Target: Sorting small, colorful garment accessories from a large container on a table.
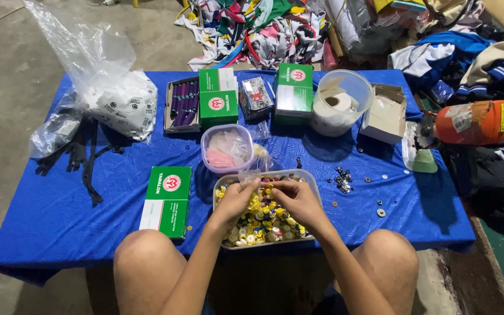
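A clear rectangular tub [312, 182] full of mixed buttons, mostly yellow, sits at the near edge of the blue-covered table [88, 192]. My left hand [237, 198] and my right hand [298, 199] are both over the tub, fingers pinched together among the buttons. A small clear plastic bag [252, 174] stands between the two hands at the tub's far rim; both hands touch its mouth. What is between the fingertips is too small to tell.
A green-and-white box [166, 201] lies left of the tub. Behind it are a round tub with pink contents [227, 149], more green boxes [217, 96], a tray of purple spools [182, 105], a clear bucket [341, 102], loose metal bits [343, 179] and black zippers [83, 157].
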